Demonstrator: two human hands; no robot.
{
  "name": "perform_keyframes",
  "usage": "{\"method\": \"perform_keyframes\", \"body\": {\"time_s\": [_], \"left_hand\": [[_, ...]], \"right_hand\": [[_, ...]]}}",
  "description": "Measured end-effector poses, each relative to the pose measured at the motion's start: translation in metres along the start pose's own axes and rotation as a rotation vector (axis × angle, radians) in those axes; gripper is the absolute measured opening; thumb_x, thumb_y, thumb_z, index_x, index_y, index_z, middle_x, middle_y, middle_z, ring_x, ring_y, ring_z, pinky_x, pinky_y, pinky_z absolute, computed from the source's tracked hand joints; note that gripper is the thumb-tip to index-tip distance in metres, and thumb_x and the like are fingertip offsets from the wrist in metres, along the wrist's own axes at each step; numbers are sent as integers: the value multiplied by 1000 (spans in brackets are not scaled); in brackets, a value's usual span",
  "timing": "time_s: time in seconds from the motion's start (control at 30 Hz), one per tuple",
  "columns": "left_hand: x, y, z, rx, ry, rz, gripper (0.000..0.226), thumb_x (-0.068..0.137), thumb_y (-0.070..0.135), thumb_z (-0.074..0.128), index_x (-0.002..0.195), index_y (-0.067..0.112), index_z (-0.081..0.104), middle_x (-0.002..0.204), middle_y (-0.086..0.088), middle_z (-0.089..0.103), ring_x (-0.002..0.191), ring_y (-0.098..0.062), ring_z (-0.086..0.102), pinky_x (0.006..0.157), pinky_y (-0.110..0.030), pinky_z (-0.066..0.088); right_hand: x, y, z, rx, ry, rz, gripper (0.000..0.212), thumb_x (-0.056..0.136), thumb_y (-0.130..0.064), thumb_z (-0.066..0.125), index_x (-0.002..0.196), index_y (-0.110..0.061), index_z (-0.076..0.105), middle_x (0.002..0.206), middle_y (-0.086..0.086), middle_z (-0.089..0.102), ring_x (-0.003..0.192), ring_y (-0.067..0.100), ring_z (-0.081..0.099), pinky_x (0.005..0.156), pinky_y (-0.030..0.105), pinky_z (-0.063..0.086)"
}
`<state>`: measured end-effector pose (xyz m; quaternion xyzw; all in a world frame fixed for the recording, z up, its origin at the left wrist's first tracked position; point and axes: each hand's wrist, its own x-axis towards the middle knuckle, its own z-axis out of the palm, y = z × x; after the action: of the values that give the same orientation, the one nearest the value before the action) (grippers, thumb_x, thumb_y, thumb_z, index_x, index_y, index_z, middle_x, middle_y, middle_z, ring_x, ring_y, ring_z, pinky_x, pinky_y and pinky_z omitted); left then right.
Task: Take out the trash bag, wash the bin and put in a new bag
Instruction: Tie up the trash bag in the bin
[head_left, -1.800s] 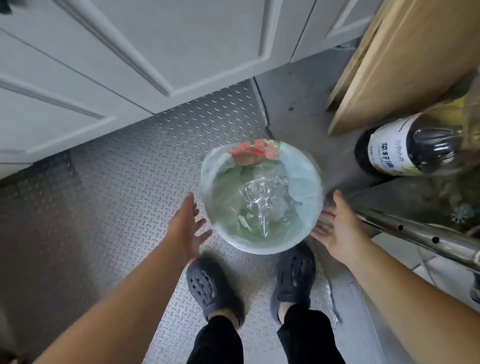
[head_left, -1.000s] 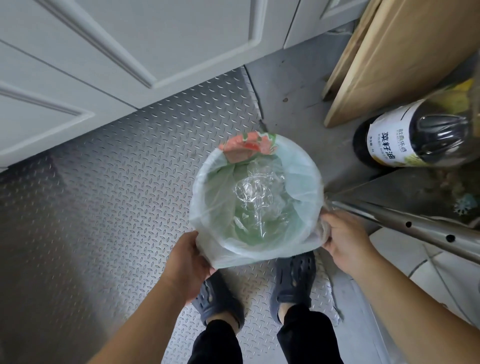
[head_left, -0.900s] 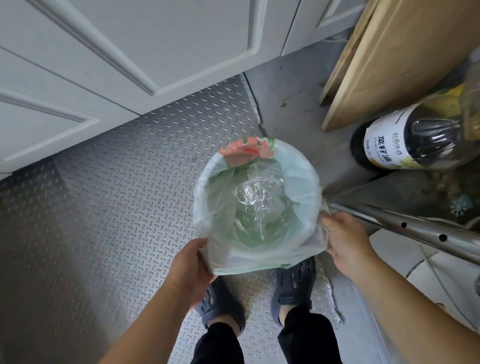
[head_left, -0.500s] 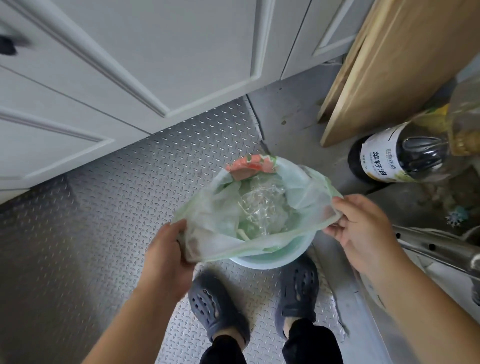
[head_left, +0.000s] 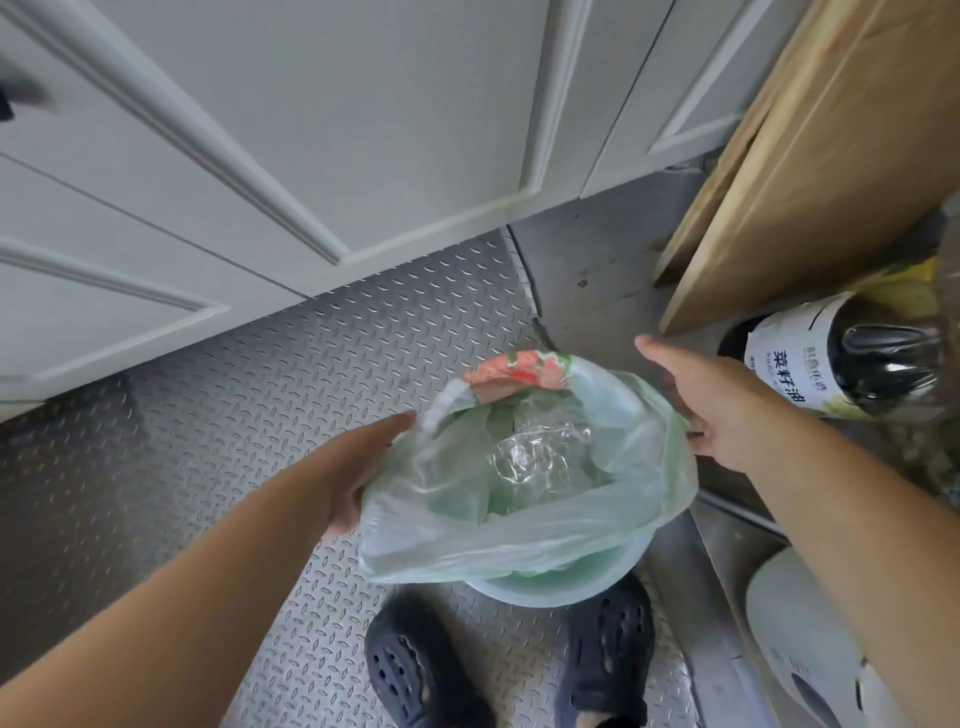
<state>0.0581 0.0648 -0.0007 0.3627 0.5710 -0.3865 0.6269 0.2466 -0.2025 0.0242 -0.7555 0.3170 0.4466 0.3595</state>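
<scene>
A pale green translucent trash bag (head_left: 524, 540) sits loosened in a round light green bin (head_left: 561, 590) on the floor, its near edge pulled up off the rim. Inside it are crumpled clear plastic (head_left: 540, 457) and a red and green wrapper (head_left: 514, 371) at the far edge. My left hand (head_left: 363, 462) lies against the bag's left side with its fingers stretched forward, its palm partly covered by the film. My right hand (head_left: 711, 400) reaches along the bag's right side, fingers straight and apart, its thumb side touching the bag.
The bin stands on a steel tread-plate floor (head_left: 260, 415) in front of white cabinet doors (head_left: 311, 156). A wooden board (head_left: 810, 171) leans at the right. A dark oil bottle (head_left: 841, 358) lies beside the bin. My two dark clogs (head_left: 426, 670) stand just below it.
Both hands let go of the near edges of the bag and moved forward along its sides towards the far rim. The bag's loosened edge stays raised above the bin.
</scene>
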Motion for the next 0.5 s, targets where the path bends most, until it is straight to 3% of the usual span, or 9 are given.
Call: {"method": "perform_keyframes", "body": {"time_s": [0.1, 0.17, 0.27, 0.37, 0.5], "left_hand": [[2, 6, 7, 27, 151, 76, 36, 80, 14, 74, 112, -2, 71, 112, -26, 72, 96, -42, 71, 90, -62, 54], [1, 8, 9, -22, 328, 221, 19, 84, 6, 69, 101, -1, 70, 103, -30, 71, 83, -38, 68, 84, -66, 55], [-2, 12, 15, -84, 472, 483, 9, 85, 7, 68, 90, 12, 63, 85, -18, 66, 67, -28, 63, 68, -53, 61], [-11, 11, 15, -99, 511, 689, 12, 82, 14, 70, 81, 20, 59, 75, -7, 62, 62, -22, 56, 62, -40, 55], [-20, -2, 1, -84, 582, 730, 20, 85, 8, 64, 78, 24, 55, 73, -4, 58, 63, -21, 52, 61, -37, 49]], "right_hand": [[8, 2, 17, -128, 78, -174, 33, 73, -32, 79, 85, -3, 69, 83, 15, 72, 69, 25, 67, 65, 34, 54], [9, 5, 22, -254, 162, -305, 18, 79, -19, 70, 82, -1, 69, 82, 22, 68, 68, 23, 62, 61, 29, 46], [4, 9, 18, -261, 253, -415, 8, 83, -14, 63, 86, -15, 71, 83, 3, 70, 81, 25, 66, 72, 32, 51], [-8, 21, 8, -194, 342, -576, 5, 85, -16, 63, 85, -19, 67, 78, -4, 67, 77, 18, 64, 72, 30, 49], [-29, 44, -8, -112, 442, -731, 6, 88, -18, 62, 88, -24, 63, 82, -10, 65, 76, 11, 61, 69, 24, 44]]}}
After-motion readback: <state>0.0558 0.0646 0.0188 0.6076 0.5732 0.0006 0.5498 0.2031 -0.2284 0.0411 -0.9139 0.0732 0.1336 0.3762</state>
